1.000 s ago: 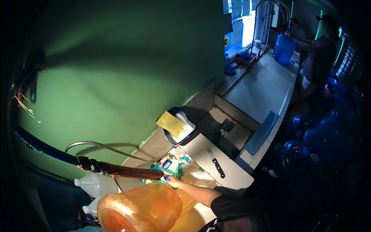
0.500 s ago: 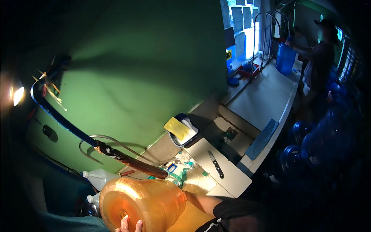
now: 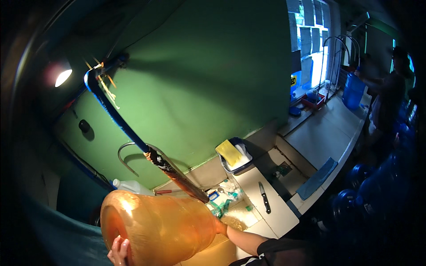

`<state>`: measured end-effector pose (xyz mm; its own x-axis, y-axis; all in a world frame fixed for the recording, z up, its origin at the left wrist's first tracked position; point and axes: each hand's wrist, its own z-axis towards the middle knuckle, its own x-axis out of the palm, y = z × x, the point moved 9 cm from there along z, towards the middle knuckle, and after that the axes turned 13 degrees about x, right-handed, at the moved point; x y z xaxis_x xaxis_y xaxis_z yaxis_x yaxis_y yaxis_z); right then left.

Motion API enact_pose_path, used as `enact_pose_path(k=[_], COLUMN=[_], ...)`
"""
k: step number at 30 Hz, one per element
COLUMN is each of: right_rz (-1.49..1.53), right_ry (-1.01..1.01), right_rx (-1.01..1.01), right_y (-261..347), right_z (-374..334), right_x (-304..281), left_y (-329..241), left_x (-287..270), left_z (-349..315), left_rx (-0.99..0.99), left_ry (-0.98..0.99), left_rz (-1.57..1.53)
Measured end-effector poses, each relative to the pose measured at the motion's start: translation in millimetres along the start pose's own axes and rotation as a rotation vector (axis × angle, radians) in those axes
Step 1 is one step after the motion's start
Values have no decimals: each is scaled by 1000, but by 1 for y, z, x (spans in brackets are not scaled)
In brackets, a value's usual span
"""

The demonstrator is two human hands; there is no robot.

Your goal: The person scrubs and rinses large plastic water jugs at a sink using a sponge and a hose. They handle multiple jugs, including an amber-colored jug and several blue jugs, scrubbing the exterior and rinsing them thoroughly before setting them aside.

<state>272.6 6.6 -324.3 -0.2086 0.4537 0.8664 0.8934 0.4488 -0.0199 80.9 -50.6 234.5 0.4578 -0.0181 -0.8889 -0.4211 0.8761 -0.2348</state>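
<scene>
A large amber, see-through water jug lies on its side between my two hands, lit from above. Against its hollowed base rest the bent fingers of my left hand. My right hand grips the opposite, narrower end; the jug covers most of its fingers. A bent pipe, blue above and brown below, slants down the wall to just behind the jug. On the counter to the right lies a kitchen knife with a black handle. A yellow sponge sits in a dark tub.
A sunken basin and a blue folded cloth are to the right. White jugs stand behind the amber one. At the far right, a person handles a blue water jug; several more stand below. A lamp shines at upper left.
My view has swung left, so the surroundings sit further right. The jug has turned, showing more of its side and less of its base. Both hands stay on it.
</scene>
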Motion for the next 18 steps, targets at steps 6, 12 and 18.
enact_pose_path(k=[6,12,18], right_rz=[-183,-418,-786], right_ry=[223,69,-374], right_rx=[-144,-403,-832], right_y=[31,82,165], right_z=[-53,-110,-257], right_x=[52,38,45], left_y=[11,22,-3], left_x=[-9,0,42], left_z=[-30,-69,-85], left_rx=[7,-186,-139], left_ry=[-185,-331,-434], left_rz=[-188,-195,-341])
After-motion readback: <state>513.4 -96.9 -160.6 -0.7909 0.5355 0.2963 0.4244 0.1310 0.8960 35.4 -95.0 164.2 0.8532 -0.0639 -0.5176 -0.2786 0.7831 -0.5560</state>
